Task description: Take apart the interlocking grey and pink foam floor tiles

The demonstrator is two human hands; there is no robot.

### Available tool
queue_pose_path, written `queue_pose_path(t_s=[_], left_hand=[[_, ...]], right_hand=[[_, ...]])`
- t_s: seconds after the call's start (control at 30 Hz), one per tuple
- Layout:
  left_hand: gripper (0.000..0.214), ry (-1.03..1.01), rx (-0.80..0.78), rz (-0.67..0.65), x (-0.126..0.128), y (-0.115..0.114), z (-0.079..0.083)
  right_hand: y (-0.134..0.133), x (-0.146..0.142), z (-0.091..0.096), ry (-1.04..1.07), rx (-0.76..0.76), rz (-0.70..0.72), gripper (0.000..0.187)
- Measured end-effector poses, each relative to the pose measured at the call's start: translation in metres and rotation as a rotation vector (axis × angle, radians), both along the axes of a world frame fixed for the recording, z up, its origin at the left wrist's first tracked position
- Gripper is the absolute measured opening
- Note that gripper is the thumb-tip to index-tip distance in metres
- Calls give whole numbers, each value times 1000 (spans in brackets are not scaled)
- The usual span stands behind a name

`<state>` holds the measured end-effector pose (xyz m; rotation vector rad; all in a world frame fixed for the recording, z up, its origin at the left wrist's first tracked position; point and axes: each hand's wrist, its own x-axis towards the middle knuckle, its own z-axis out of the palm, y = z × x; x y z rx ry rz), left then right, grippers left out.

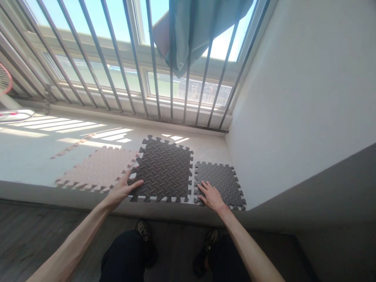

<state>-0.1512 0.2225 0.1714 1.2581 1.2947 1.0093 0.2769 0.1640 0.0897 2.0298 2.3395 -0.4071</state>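
Observation:
My left hand [125, 188] grips the left front corner of a dark grey foam puzzle mat tile [165, 169], thumb on top and fingers behind its edge. That tile appears raised a little above the ledge. A second dark grey foam tile [219, 182] lies flat at the right end, against the wall. On its left front part rests my right hand [210, 194], fingers spread, holding nothing. A narrow gap separates the two grey tiles. To the left lies a pale pink foam tile [100, 166], partly behind my left hand and the raised tile.
A white ledge [26, 156] runs below a barred window [141, 74]. A thin pinkish edge strip [73, 145] lies on it. Rackets [14, 114] are at the far left. A cloth [188, 35] hangs behind the bars. A white wall [293, 98] bounds the right side.

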Motion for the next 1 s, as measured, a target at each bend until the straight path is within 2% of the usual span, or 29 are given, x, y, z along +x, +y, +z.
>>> queue_pose_path(t_s=[0.07, 0.13, 0.27, 0.37, 0.47, 0.57, 0.7, 0.77, 0.83, 0.93, 1.0], left_hand=[[104, -27, -23, 20, -15, -4, 4], [103, -86, -61, 33, -25, -11, 6], [101, -220, -107, 81, -28, -26, -2], [99, -303, -158, 87, -23, -36, -14], [96, -344, -241, 67, -18, -45, -23], [83, -395, -285, 92, -14, -60, -32], [50, -644, -205, 199, 5, -89, -52], [47, -704, -184, 188, 25, -102, -66], [57, -671, -171, 201, 45, -109, -78], [74, -578, -92, 299, 54, -98, -85], [72, -527, -18, 383, 35, -75, -80]], right_hand=[[1, -1, 0, 17, -23, -11, 61], [1, -7, 0, 124, -4, -78, 55], [-6, -29, 1, 650, 100, -277, 51], [-17, -49, 4, 1097, 29, -399, 56], [-32, -68, 7, 1354, -74, -523, 64], [-49, -85, 3, 1468, -77, -565, 72], [-66, -117, -14, 1607, 14, -660, 90], [-69, -140, -20, 1641, 39, -668, 93], [-68, -164, -20, 1652, 49, -639, 92], [-61, -191, -12, 1638, 37, -554, 86], [-59, -195, -6, 1629, 8, -476, 79]])
